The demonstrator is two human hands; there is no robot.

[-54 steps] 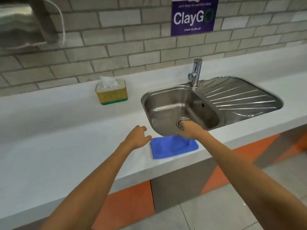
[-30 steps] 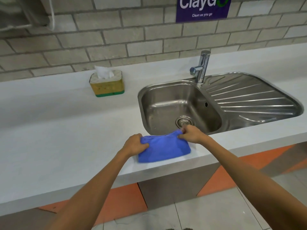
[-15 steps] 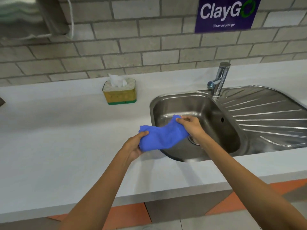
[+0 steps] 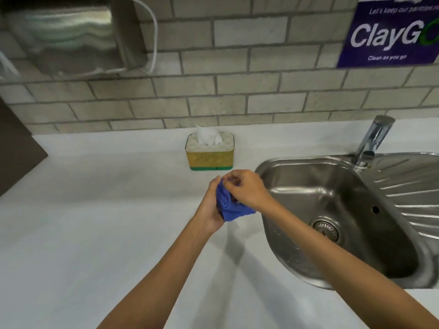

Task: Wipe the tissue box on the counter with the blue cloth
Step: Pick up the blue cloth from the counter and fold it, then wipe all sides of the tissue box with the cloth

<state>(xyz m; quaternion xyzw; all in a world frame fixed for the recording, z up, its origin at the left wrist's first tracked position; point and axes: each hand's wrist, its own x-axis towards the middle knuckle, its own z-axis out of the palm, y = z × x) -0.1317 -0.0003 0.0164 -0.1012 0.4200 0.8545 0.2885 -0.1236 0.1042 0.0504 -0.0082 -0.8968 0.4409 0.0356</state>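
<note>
Hands meet over the white desk (image 4: pixel 99 222), just left of the sink. Only one view here, the head camera looking down.

Left hand (image 4: pixel 211 205) is curled around the blue cloth (image 4: pixel 231 206) from the left side, palm turned in, grip closed on the bunched fabric. Right hand (image 4: pixel 247 189) sits on top and to the right of the cloth, fingers bent and pinching its upper edge near the left fingertips, so that grip is closed on the cloth too. The cloth is scrunched up between both hands, lifted off the desk, with a corner hanging below the right wrist. Shadows of both arms fall on the desk underneath.

Tissue box (image 4: pixel 210 154) stands upright on the desk just beyond the hands, close to the brick wall (image 4: pixel 237 96), not touched by either hand or by the cloth. It is yellow with a green strip at the base and a pale patterned top, a white tissue sticking up out of the slot.

Steel sink (image 4: pixel 332 210) is set in the desk on the right, drain visible in the basin, ribbed drainboard further right, chrome tap (image 4: pixel 373 141) at its back edge. A purple sign (image 4: pixel 389 34) reading "ClayGo, Clean as you go" hangs on the wall top right. A shiny metal dispenser (image 4: pixel 71 36) is mounted top left, with a white cable looping beside it. A dark panel cuts in at the left edge.
</note>
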